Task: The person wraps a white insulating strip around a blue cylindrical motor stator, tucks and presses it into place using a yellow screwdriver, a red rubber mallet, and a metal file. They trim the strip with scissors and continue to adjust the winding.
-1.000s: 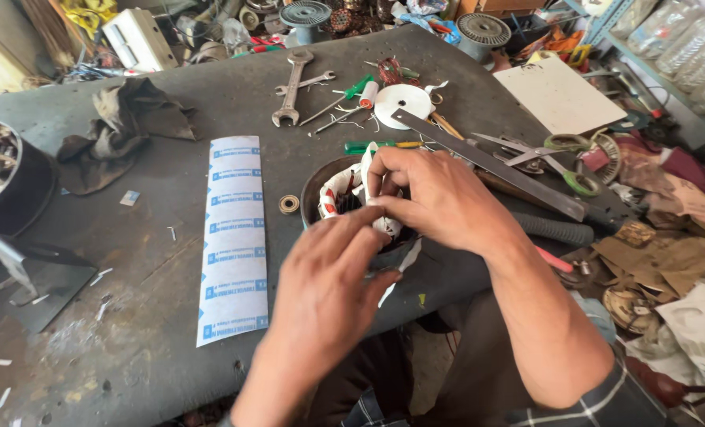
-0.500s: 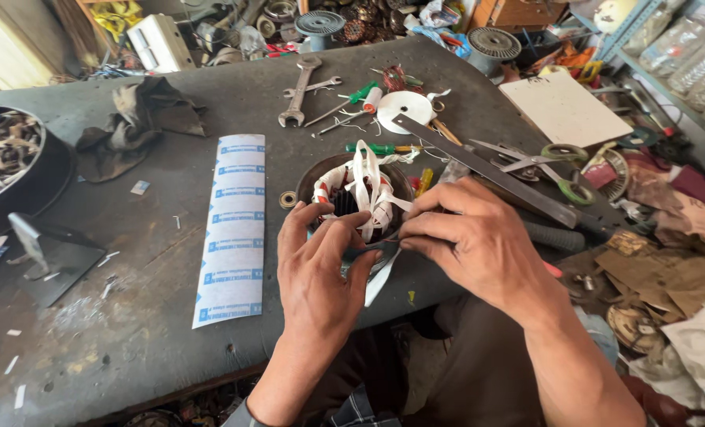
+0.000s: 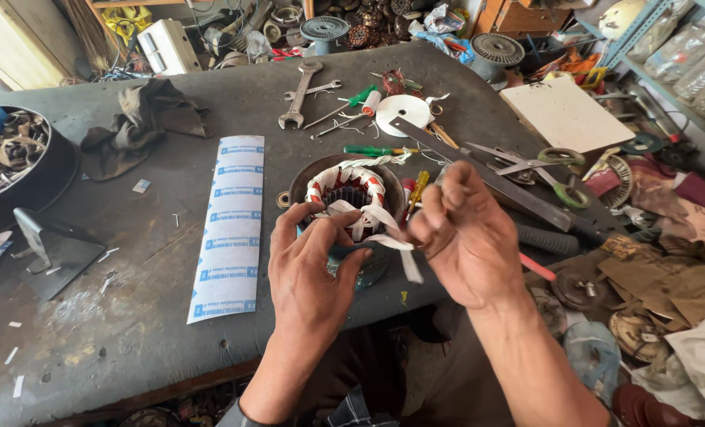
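Though partly hidden, white tape (image 3: 384, 229) between hands

The left hand (image 3: 314, 269) hides the near side of the round, white-taped copper motor winding (image 3: 351, 198) (its base too); both forearms run off the bottom edge.

Left hand (image 3: 314, 265) half-curled, right hand (image 3: 467, 237) in pinching grip.

Round motor stator (image 3: 351, 207) and white cloth tape (image 3: 384, 229)
You see the wound stator upright near the table's front edge, the tape trailing loose from its top toward that edge.
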